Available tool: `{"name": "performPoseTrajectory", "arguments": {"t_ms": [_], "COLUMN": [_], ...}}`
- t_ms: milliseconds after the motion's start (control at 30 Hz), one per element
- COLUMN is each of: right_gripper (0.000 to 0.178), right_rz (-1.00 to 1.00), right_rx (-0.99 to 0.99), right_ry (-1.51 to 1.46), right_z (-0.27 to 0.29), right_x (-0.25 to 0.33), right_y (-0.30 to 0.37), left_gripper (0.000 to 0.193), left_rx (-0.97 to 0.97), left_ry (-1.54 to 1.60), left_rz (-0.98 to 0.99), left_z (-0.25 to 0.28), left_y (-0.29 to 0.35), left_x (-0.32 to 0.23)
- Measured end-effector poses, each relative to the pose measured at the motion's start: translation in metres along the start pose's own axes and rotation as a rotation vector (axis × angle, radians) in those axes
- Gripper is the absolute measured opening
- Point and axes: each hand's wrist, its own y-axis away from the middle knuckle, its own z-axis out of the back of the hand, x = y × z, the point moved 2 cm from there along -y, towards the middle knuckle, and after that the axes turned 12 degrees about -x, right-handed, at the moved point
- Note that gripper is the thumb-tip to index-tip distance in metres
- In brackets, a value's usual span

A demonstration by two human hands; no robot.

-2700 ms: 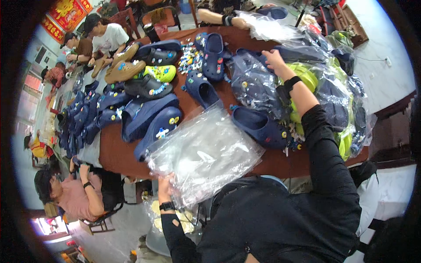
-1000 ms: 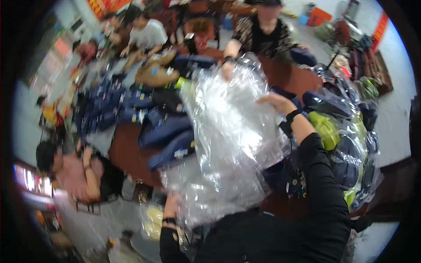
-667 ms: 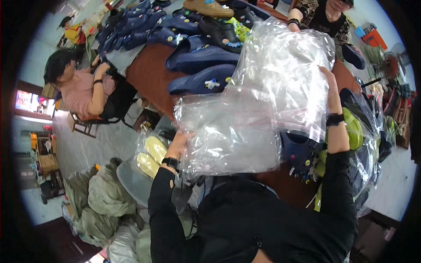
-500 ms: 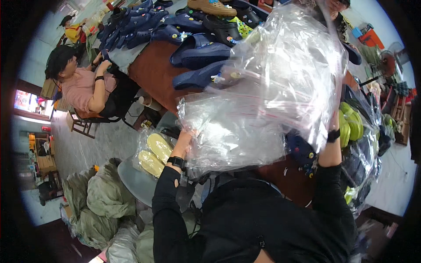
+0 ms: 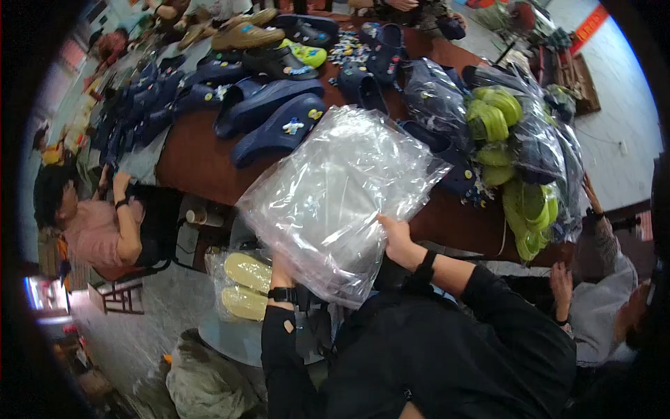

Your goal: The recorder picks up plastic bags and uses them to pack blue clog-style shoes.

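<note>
A stack of clear plastic bags (image 5: pixel 328 199) lies tilted across both hands, over the near side of the table. My right hand (image 5: pixel 399 241) grips its right edge, thumb on top. My left hand (image 5: pixel 280 264) holds the near left part, its fingers hidden beneath the plastic. Beside my left wrist, a pair of pale yellow insoles (image 5: pixel 248 272) sits in clear wrapping. Just beyond the bags, navy clogs (image 5: pixel 279 133) with small charms lie on the brown table (image 5: pixel 199 153).
Wrapped lime-green clogs (image 5: pixel 495 115) are piled at the table's right. Loose charms (image 5: pixel 349 47) lie at the far side. A person in pink (image 5: pixel 101 230) sits at the left; another in grey (image 5: pixel 607 307) is at the right. A grey stool (image 5: pixel 237 342) and sacks (image 5: pixel 206 380) are low left.
The bags came down from a raised, spread position into a flatter stack. My right hand moved left and inward to its edge. The whole view turned to the right.
</note>
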Motion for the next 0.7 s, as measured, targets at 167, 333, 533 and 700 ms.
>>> {"name": "performPoseTrajectory", "arguments": {"t_ms": [167, 333, 533, 700], "right_gripper": [0.018, 0.026, 0.046, 0.069], "right_rz": [0.14, 0.171, 0.123, -0.102], "right_rx": [-0.233, -0.309, -0.295, 0.156], "right_ry": [0.012, -0.049, 0.263, 0.747], "right_z": [0.013, 0.009, 0.0, 0.038], "right_x": [-0.025, -0.049, -0.044, 0.007], "right_y": [-0.013, -0.023, -0.004, 0.004], "left_gripper": [0.083, 0.087, 0.032, 0.021], "left_rx": [-0.321, -0.222, -0.24, -0.134], "left_ry": [0.635, 0.305, 0.046, 0.161], "left_rz": [0.434, 0.087, 0.367, 0.557], "left_z": [-0.025, -0.029, -0.002, -0.029], "left_y": [0.029, 0.042, 0.006, 0.013], "left_x": [-0.046, -0.046, -0.006, -0.027]}}
